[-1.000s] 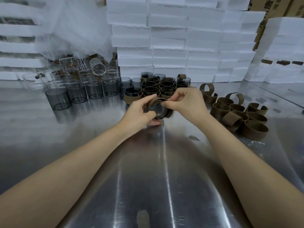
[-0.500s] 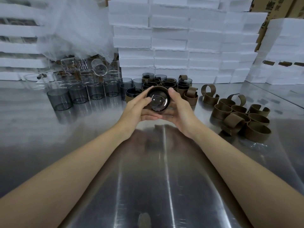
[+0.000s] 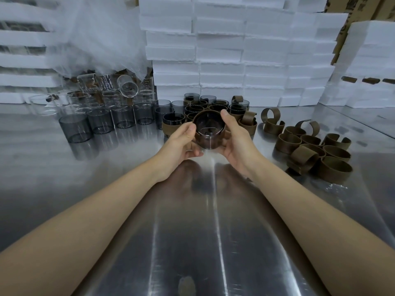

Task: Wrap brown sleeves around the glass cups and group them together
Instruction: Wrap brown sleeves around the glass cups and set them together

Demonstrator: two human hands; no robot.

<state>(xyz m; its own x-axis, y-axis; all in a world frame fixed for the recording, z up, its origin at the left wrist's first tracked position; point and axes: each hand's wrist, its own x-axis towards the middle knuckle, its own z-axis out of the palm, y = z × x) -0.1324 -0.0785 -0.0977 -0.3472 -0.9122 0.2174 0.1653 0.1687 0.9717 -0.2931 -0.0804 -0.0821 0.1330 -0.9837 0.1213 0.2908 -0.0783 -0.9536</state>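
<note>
A sleeved glass cup (image 3: 209,133) is sitting between both hands, above the metal table (image 3: 192,221). The left hand (image 3: 181,142) is curling round its left side, the right hand (image 3: 236,138) is cradling its right side, thumb lying on the rim. Grouped sleeved cups (image 3: 205,108) are standing just beyond the fingertips; loose brown sleeves (image 3: 310,146) are lying right of the right hand.

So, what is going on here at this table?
A person holds a glass cup between the left hand and the right hand, over the metal table. A brown sleeve is around it. Wrapped cups stand grouped behind it, bare cups wait on the left, and loose sleeves lie on the right.
</note>
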